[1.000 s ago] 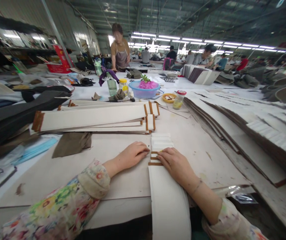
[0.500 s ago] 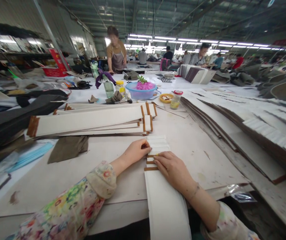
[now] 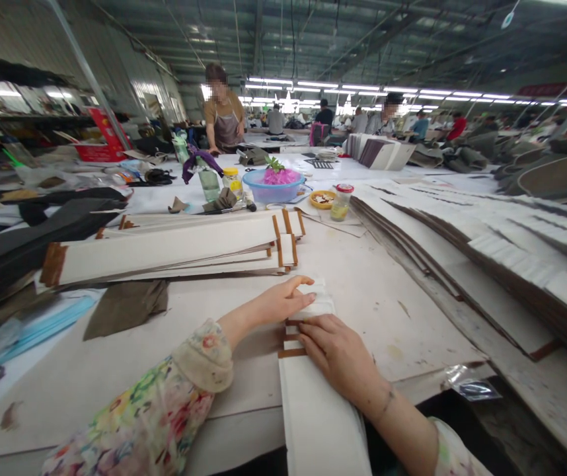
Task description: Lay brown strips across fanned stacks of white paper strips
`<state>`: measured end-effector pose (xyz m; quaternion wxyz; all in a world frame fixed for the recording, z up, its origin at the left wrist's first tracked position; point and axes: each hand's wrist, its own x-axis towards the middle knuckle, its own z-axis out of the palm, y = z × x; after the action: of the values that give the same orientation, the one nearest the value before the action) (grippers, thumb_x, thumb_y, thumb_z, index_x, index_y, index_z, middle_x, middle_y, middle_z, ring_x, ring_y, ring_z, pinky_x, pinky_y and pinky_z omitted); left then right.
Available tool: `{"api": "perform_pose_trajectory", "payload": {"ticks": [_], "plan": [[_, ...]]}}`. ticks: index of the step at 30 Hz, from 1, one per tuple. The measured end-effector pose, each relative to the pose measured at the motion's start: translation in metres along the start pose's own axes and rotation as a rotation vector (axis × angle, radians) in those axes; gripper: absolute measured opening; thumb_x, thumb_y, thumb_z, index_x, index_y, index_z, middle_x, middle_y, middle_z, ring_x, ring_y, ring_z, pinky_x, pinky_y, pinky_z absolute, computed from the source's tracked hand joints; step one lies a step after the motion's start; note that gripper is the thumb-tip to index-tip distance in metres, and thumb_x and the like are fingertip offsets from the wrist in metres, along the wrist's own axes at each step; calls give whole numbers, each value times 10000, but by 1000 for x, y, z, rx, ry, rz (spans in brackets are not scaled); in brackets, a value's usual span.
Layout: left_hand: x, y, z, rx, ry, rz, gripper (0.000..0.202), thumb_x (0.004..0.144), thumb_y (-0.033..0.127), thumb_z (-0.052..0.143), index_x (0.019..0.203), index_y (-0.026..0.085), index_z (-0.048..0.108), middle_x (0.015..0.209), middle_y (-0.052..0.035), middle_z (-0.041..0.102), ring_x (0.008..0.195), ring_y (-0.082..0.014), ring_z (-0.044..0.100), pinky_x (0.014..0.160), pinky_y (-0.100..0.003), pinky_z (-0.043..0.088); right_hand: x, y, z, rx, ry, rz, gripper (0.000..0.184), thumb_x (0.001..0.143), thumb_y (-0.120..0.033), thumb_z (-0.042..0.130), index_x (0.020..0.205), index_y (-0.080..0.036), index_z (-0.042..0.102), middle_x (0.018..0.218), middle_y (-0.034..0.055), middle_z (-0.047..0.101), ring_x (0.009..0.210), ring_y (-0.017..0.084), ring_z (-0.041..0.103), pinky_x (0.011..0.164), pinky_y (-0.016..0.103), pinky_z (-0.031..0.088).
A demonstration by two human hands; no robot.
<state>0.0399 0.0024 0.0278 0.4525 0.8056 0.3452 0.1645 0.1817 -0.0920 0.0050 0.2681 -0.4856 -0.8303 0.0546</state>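
Note:
A white strip [image 3: 320, 410] with brown-edged ends runs from the near edge up the worktable, its stepped ends overlapping beneath my hands. My right hand [image 3: 340, 350] is closed at these ends, fingertips pressed on the brown edges; its palm side is hidden. My left hand [image 3: 281, 299] reaches in from the left with thumb and index finger apart, just over the white layered pieces [image 3: 324, 304] beyond the brown edges. Whether its fingertips touch them I cannot tell.
A stack of similar brown-ended strips [image 3: 174, 248] lies ahead to the left, near a dark cloth piece [image 3: 127, 307]. Large layered white sheets [image 3: 427, 244] cover the right. Farther back are a blue basin [image 3: 273, 188], a red-lidded jar [image 3: 341, 203] and a person [image 3: 224, 119].
My left hand has loosened from a pinch at the strip's edge; its index finger now stretches right over the white pieces. The right hand stays on the strip ends. The view shifted slightly.

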Motion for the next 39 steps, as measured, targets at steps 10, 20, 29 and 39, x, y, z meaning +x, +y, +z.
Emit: {"api": "perform_pose_trajectory", "payload": {"ticks": [10, 20, 29, 39], "plan": [[21, -6, 22, 13, -61, 69, 439, 744, 179, 515, 1176, 144, 444, 860, -20, 602, 731, -110, 537, 680, -216, 428, -5, -1, -4, 67, -39, 3, 188, 864, -200, 429, 908, -196, 612, 925, 52, 608, 930, 180, 538, 851, 342, 451], [21, -8, 23, 380, -31, 143, 262, 681, 132, 549, 937, 157, 596, 944, -38, 613, 870, -171, 548, 796, -271, 427, -18, 1, -6, -5, 50, -10, 193, 864, -210, 431, 966, -186, 593, 942, 77, 622, 904, 197, 565, 802, 358, 490], [12, 3, 29, 554, -32, 280, 316, 718, 47, 440, 975, 159, 585, 971, -58, 571, 935, -173, 500, 868, -284, 396, -18, 1, -5, -1, 51, -5, 180, 866, -195, 426, 920, -167, 596, 917, 75, 620, 898, 187, 560, 812, 338, 480], [6, 11, 34, 730, -95, 316, 137, 801, 133, 444, 853, 171, 564, 870, -45, 532, 839, -174, 473, 783, -292, 399, -20, -1, -3, -18, 75, 21, 158, 859, -193, 440, 896, -178, 593, 875, 70, 618, 878, 185, 567, 800, 333, 477]]}}
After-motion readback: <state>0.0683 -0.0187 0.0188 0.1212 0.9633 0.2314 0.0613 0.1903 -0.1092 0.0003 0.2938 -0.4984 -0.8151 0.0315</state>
